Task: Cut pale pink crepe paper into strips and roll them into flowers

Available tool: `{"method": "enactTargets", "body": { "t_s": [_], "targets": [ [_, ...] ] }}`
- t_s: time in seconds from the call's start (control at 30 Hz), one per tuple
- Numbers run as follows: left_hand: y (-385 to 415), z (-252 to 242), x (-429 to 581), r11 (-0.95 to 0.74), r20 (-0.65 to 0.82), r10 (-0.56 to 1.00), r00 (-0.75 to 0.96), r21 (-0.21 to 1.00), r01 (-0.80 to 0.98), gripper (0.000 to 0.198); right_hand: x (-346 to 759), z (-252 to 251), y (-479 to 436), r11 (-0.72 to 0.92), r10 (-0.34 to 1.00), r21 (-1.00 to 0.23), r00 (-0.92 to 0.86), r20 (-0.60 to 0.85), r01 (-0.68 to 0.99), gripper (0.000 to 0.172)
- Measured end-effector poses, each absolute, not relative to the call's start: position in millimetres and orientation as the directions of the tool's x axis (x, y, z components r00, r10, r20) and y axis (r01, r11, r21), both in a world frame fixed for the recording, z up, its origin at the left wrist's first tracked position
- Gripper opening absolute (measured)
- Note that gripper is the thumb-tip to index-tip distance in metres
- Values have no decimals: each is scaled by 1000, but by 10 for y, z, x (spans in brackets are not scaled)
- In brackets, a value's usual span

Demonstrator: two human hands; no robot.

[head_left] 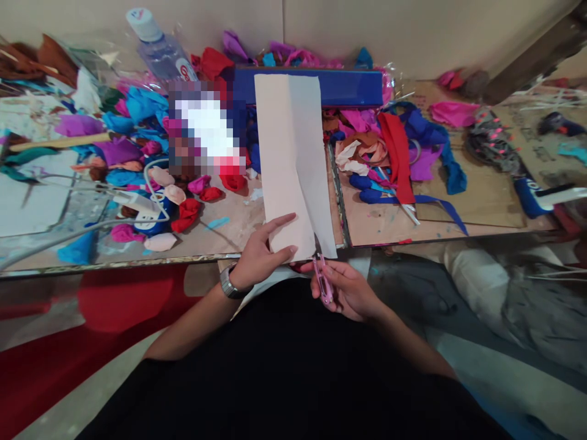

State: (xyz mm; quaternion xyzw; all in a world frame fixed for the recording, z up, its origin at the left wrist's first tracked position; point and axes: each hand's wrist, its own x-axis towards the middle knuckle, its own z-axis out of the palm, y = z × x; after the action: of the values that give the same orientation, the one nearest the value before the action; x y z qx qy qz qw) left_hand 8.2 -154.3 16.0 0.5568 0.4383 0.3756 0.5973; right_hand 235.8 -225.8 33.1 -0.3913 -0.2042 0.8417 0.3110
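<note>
A long white strip of paper or cloth lies lengthwise on the wooden table, creased down its middle. My left hand, with a wristwatch, pinches the strip's near left corner between thumb and fingers. My right hand grips small pink scissors. Their blades meet the strip's near edge at the crease.
Piles of coloured cloth scraps cover the table's left and back. A blue box lies behind the strip, a plastic bottle at the back left. Red and blue strips lie on the right board. White cable is left.
</note>
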Motion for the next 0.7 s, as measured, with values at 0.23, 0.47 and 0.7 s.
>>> {"method": "enactTargets", "body": {
  "t_s": [0.23,0.47,0.7],
  "targets": [
    [-1549,145,65,54,-79,941,329,995,85,68,2334,338,-2250,-707,702,-582,-497,-511,-401,48],
    [-1554,148,74,103,-117,931,346,993,59,71,2304,362,-2236,-683,722,-596,-517,-461,-422,39],
    [-1515,113,47,131,-128,922,364,991,15,74,2320,319,-2255,-675,727,-629,-487,-484,-385,36]
  ]
}}
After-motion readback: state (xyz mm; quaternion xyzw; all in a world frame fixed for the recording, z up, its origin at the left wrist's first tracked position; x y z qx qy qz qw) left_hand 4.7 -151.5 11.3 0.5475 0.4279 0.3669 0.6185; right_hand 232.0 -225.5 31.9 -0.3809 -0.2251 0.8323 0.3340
